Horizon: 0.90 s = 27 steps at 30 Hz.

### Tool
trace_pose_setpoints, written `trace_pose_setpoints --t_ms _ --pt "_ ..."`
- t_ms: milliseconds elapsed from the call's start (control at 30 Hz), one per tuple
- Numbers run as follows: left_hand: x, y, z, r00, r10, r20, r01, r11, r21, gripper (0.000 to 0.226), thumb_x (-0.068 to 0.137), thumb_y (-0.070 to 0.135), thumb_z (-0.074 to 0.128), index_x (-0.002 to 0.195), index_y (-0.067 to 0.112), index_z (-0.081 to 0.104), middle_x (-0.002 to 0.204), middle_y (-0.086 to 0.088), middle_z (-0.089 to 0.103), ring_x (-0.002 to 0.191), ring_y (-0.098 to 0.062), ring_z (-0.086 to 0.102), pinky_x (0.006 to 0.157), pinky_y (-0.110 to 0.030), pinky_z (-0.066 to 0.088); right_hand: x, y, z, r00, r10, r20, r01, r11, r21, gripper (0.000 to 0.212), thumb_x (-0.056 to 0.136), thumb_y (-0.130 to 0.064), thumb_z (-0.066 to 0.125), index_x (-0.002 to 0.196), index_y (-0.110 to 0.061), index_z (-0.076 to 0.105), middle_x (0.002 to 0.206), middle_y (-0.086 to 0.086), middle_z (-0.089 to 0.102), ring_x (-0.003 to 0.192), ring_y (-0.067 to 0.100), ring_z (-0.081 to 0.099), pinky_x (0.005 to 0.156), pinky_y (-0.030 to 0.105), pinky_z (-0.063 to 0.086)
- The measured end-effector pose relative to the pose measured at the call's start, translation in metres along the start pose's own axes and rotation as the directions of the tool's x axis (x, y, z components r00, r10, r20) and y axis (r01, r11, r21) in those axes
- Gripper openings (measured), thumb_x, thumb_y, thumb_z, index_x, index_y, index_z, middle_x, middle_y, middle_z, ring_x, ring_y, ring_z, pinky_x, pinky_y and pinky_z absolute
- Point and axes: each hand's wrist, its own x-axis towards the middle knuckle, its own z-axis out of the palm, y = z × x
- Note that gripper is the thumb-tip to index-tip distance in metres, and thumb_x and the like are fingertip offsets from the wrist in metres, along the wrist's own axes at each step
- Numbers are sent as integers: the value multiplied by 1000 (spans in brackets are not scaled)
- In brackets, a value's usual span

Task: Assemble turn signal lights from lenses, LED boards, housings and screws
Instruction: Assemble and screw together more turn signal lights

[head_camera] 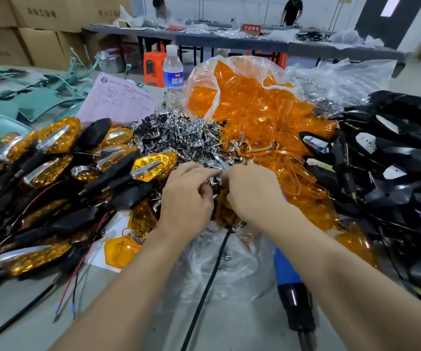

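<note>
I see my left hand (186, 198) pinching a chrome insert (215, 176), my right hand (253, 192) gripping an orange lens (224, 202) against it. Finished lights (52, 158) lie left of them, black housings (394, 160) right.

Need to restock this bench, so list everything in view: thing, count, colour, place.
finished turn signals: many, amber and black, heap on the left
lenses: many, orange, in and around the clear bag, centre back
chrome parts: many, silver, pile in the centre
housings: many, black, heap on the right
water bottle: one, clear with blue label, behind the chrome parts
paper form: one, pink, back left
tool: one, blue and black, front centre-right
cardboard boxes: several, brown, far left
left hand: one, centre, fingers pinch a small part
right hand: one, centre, fingers on that small part
</note>
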Motion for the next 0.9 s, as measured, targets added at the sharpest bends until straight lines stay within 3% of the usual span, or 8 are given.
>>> trace_pose_setpoints --t_ms 167,300,367,500,600,667,733,900 --pt "0 11 -10 971 -164 172 203 947 -248 44 85 36 66 129 42 70 105 34 69 99 3 66 83 -10 49 9 27 -1 941 294 -168 -197 879 434 19 92 -12 66 87 -29 74 82 -6 73 75 19 67 68 34 57" --pt "5 13 -16 951 -56 304 155 937 -313 81 78 32 77 147 59 45 142 38 52 128 9 52 101 -17 49 20 27 -6 950 252 182 -283 462 841 24 87 -1 66 78 -17 79 69 4 76 55 15 68 49 28 55" --pt "10 12 -18 941 -35 335 182 891 -416 79 80 26 80 147 53 49 145 31 54 134 4 51 107 -27 48 25 26 -11 947 86 310 -317 413 854 29 81 10 55 71 -8 76 59 8 71 44 13 58 41 24 45" --pt "18 0 -25 932 -137 335 308 785 -537 45 68 13 90 104 37 78 106 9 79 98 -10 74 89 -36 60 35 27 -16 842 -181 507 -384 460 801 24 85 10 57 85 -1 78 71 13 70 53 14 61 47 25 49" --pt "19 -5 -30 904 -368 218 417 642 -643 25 75 7 88 76 29 77 79 -1 78 73 -13 73 70 -26 58 45 26 -8 901 70 427 -430 260 865 27 93 12 55 99 -4 76 84 14 77 60 16 69 57 27 56" --pt "22 -8 -30 846 -495 200 497 592 -634 28 85 8 82 76 35 77 74 4 76 68 -9 70 66 -29 57 52 23 -1 951 178 252 -308 569 762 17 92 0 68 100 -12 79 88 4 77 66 13 69 62 26 56" --pt "25 -10 -29 784 -581 218 574 546 -610 29 94 17 75 76 40 76 72 7 73 64 -8 65 67 -35 56 53 12 4 967 24 252 -149 858 492 18 90 -15 75 108 -19 78 92 -4 72 73 11 66 63 24 54" --pt "26 -10 -30 720 -633 283 650 472 -596 25 102 24 63 80 28 74 80 -4 76 66 -14 65 70 -38 52 46 -8 12 976 -71 206 35 984 176 24 94 -26 74 113 -11 75 90 4 71 82 23 69 73 36 62"
